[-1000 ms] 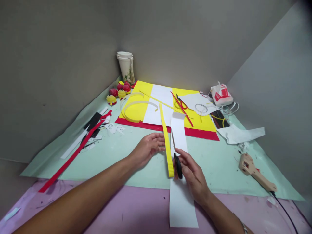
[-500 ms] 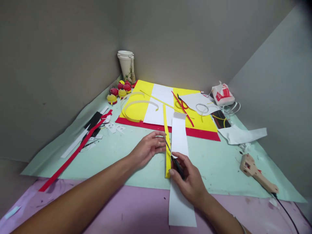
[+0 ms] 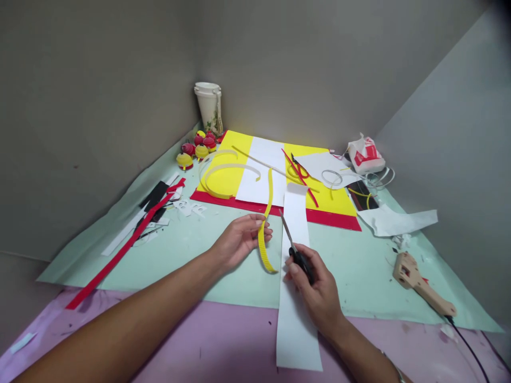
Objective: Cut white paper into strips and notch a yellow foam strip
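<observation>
A ridged yellow paper strip point(image 3: 263, 249) is pinched between the thumb and fingers of my left hand point(image 3: 242, 238). Its lower end curls to the right and its upper end reaches over the white sheet. My right hand point(image 3: 315, 282) grips black-handled scissors point(image 3: 300, 261) whose blades point up and away, a little right of the strip and apart from it. Under the scissors lies a long white paper strip point(image 3: 298, 330), running toward me over the front edge of the green mat point(image 3: 239, 287).
Yellow, white and red sheets point(image 3: 263, 146) lie at the back with curled strips. Small red and yellow paper pieces point(image 3: 184, 161) and a white cup point(image 3: 209, 109) stand back left. Red strip point(image 3: 120, 255) lies left; a glue gun point(image 3: 423, 290) with cord lies right.
My left hand has lifted the yellow strip, which now bends and has shifted left. The scissors have come away from the strip, with my right hand moving slightly right.
</observation>
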Demonstrator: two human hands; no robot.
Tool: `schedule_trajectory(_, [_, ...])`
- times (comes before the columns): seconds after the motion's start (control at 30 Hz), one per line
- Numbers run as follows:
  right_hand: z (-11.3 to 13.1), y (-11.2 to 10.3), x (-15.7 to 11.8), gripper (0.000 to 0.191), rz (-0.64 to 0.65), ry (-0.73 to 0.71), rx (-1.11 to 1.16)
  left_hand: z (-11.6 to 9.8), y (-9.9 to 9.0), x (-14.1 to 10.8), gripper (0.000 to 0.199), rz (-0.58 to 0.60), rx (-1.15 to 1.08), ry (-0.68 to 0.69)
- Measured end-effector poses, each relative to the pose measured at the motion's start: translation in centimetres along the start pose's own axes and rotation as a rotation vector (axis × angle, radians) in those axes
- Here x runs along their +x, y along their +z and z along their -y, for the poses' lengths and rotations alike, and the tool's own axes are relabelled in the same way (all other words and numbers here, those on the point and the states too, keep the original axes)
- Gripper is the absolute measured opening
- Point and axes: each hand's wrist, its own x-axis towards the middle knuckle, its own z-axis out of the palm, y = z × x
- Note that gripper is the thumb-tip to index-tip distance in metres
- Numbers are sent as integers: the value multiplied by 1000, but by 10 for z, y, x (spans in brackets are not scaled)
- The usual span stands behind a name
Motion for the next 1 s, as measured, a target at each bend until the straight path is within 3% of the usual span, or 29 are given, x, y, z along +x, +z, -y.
schedule_trajectory(0.13, [0,0,0,30,-33,-53,-109,-2,0,1,15,-10,1,2])
schedule_trajectory(0.37, [2,-3,1,15,-125,-146,-234,0,-1,3,24,-44,29,15])
schedule_trajectory(0.6, [3,-18,10,8,-220,-225,-350,-2,0,2,25,-72,7,-8])
schedule_trajectory(1.0, [-4,-24,17,6,-51,-319,-419,-3,-1,3,25,-75,-40,-16])
